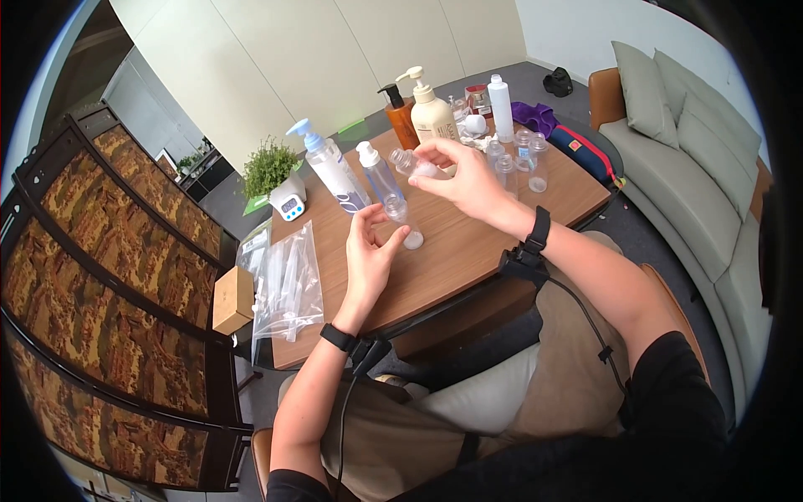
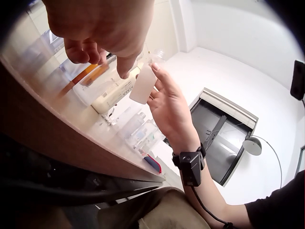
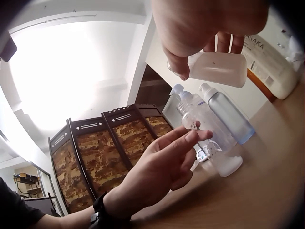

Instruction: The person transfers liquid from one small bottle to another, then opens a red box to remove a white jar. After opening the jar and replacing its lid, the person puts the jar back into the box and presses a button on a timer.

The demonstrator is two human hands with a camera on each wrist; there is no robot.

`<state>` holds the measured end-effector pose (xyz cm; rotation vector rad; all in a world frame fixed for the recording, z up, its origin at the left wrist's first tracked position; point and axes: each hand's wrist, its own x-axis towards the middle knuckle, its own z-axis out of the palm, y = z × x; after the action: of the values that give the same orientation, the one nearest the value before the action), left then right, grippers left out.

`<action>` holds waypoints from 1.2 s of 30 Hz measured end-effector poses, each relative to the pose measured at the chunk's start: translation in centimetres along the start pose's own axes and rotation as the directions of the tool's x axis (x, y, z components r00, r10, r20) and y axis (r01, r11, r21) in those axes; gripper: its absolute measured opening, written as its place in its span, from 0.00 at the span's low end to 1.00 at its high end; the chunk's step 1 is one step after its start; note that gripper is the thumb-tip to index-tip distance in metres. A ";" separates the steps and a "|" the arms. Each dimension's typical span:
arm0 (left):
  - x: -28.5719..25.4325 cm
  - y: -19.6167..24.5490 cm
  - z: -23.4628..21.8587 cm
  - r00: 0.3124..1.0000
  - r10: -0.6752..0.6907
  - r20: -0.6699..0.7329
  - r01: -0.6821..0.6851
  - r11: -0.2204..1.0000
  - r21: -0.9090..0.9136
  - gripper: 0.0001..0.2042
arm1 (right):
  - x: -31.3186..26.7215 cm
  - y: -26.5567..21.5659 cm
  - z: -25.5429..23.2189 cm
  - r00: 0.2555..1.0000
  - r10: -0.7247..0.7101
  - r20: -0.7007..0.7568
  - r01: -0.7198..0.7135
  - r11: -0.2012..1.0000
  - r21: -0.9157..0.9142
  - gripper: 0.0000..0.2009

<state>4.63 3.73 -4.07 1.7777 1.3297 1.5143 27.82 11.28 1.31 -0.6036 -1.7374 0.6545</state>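
My right hand (image 1: pixel 460 176) holds a small clear bottle (image 1: pixel 427 168) between thumb and fingers. It is tilted, its bare threaded neck pointing left in the head view, and its body looks whitish in the right wrist view. Lower and to the left, my left hand (image 1: pixel 370 251) grips a second small clear bottle (image 3: pixel 228 166) between thumb and fingers, low over the table. That one's threaded neck (image 1: pixel 395 206) is uncapped, and droplets show inside. A clear bottle with a white pump (image 1: pixel 378 174) stands just behind the hands.
On the wooden table (image 1: pixel 468 251) stand a blue-pump bottle (image 1: pixel 330 167), a cream pump bottle (image 1: pixel 433 117), an amber bottle (image 1: pixel 401 121), a white bottle (image 1: pixel 500 109) and several small clear bottles (image 1: pixel 537 167). A plastic bag (image 1: pixel 288 284), timer (image 1: pixel 289 207) and potted plant (image 1: pixel 272 171) lie left.
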 end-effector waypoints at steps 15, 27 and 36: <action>-0.6 0.8 -1.0 0.997 0.040 -0.067 -0.036 0.998 0.055 0.22 | -1.1 -0.2 1.6 0.991 -0.121 0.054 0.127 0.985 -0.118 0.19; -0.6 -1.1 -2.3 0.997 -0.013 0.076 0.016 0.999 -0.045 0.23 | -1.7 -0.4 2.0 0.974 -0.196 0.115 0.207 0.974 -0.093 0.18; -0.9 -1.0 -1.9 0.998 -0.044 0.044 0.048 0.995 -0.092 0.22 | -1.4 -0.9 1.4 0.959 -0.252 0.128 0.269 0.953 -0.141 0.18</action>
<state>2.55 2.94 -4.71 1.7002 1.2507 1.4822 26.75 9.49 0.63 -0.4402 -1.9423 0.3728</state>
